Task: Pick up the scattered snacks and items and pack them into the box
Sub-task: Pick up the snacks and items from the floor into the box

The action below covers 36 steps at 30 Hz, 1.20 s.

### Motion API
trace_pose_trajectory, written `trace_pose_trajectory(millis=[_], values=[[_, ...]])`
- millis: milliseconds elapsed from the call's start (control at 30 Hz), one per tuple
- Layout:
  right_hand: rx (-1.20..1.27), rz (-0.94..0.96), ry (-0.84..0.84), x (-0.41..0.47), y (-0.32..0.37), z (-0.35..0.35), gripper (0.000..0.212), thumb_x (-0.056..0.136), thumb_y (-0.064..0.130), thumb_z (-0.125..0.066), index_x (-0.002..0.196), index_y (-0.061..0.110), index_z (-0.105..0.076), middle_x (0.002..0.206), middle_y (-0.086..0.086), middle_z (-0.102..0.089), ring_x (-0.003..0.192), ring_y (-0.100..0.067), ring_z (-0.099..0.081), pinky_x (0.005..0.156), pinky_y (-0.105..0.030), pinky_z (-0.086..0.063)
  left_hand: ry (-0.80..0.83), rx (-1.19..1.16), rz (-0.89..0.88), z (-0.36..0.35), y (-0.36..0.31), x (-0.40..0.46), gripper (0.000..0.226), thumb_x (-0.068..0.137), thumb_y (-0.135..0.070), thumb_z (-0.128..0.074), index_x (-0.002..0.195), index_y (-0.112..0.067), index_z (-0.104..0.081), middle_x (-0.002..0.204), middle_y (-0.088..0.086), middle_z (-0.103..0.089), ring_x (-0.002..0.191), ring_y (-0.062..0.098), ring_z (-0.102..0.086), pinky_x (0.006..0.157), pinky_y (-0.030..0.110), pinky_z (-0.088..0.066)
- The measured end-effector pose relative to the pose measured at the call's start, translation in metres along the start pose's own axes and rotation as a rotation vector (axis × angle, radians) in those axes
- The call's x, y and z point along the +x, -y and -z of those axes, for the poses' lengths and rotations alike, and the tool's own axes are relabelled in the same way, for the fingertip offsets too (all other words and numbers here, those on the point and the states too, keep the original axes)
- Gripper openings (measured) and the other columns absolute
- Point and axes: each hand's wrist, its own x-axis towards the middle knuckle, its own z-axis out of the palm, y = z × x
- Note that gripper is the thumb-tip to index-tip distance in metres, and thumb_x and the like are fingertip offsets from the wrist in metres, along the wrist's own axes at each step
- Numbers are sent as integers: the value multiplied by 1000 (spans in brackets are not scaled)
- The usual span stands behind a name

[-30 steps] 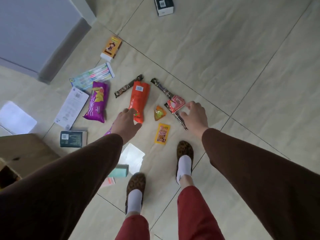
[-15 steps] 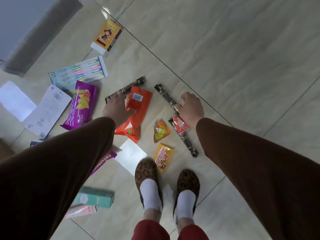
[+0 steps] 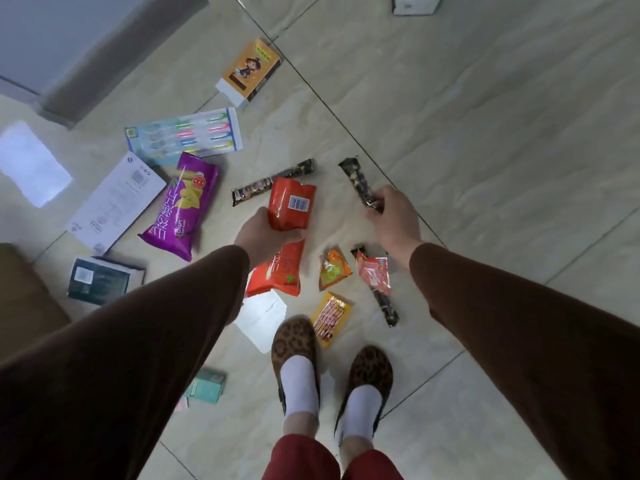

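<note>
Over the beige tiled floor (image 3: 485, 133), left hand (image 3: 263, 233) grips a glossy orange snack pouch (image 3: 291, 209), crinkled foil, barcode up. Right hand (image 3: 394, 220) clamps one end of a long dark snack stick (image 3: 358, 183), thin and shiny. Hands well apart. Below them lie a second orange pouch (image 3: 277, 271), a small orange candy packet (image 3: 332, 270), a red wrapper (image 3: 375, 273), a yellow sachet (image 3: 330, 318). Purple chip bag (image 3: 181, 206) and toothbrush pack (image 3: 185, 136) lie left. Cardboard box (image 3: 24, 299) at left edge, contents unseen.
</note>
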Motion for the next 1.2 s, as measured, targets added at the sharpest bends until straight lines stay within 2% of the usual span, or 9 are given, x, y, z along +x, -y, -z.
trace_pose_trajectory(millis=[167,300,467,533,700,900,1033,1133,1200], values=[[62,91,16,-64,52,55,29,91,31,-68,114,16,-60,107,0,-57,98,-17,-56,84,-28,-42,-46,-226,51,38,-12,-95,66,75,-52,-80,123,-23,-44,110,-3,-60,94,20,-62,77,37,-50],[84,140,8,-127,104,80,24,88,32,-70,106,19,-60,106,-1,-58,94,-19,-59,80,-29,-44,-103,-419,31,76,0,-175,72,71,-51,-83,127,-22,-49,115,-2,-65,96,18,-65,82,39,-54],[164,158,25,-212,172,83,22,89,32,-69,100,21,-55,95,3,-64,79,-16,-62,57,-17,-44,-178,-514,-10,122,37,-260,66,71,-50,-84,123,-24,-53,107,-6,-66,89,11,-65,67,26,-49],[178,167,22,-247,196,72,25,88,37,-70,99,24,-51,95,3,-66,82,-18,-63,66,-27,-47,-194,-540,-23,140,63,-287,63,70,-49,-84,119,-25,-53,103,-8,-67,87,11,-66,69,27,-51],[163,196,2,-335,253,25,30,84,42,-70,99,27,-48,97,5,-63,90,-19,-60,74,-32,-43,-173,-643,-34,183,155,-338,75,62,-57,-86,123,-28,-53,112,-5,-69,95,18,-69,90,44,-56],[143,185,-11,-420,313,-45,30,85,36,-74,101,24,-52,93,5,-63,90,-18,-62,69,-25,-35,-167,-682,-25,228,267,-392,70,70,-52,-83,125,-26,-49,115,-2,-66,98,20,-67,92,45,-55],[147,220,54,-461,352,-88,31,87,34,-74,107,18,-56,96,6,-65,88,-13,-61,71,-24,-39,-183,-711,32,261,330,-409,71,73,-52,-81,128,-22,-49,114,-1,-66,97,20,-67,92,45,-55],[118,229,92,-473,381,-118,31,87,37,-73,105,21,-55,95,6,-63,90,-15,-60,73,-27,-41,-200,-769,61,280,370,-417,71,72,-53,-82,127,-23,-51,111,-2,-67,96,20,-68,91,47,-56],[107,237,129,-476,400,-141,32,86,42,-72,104,24,-54,96,5,-64,90,-17,-62,75,-32,-48,-226,-793,73,293,396,-421,69,72,-50,-83,127,-21,-53,111,-2,-69,95,19,-69,90,45,-57]])
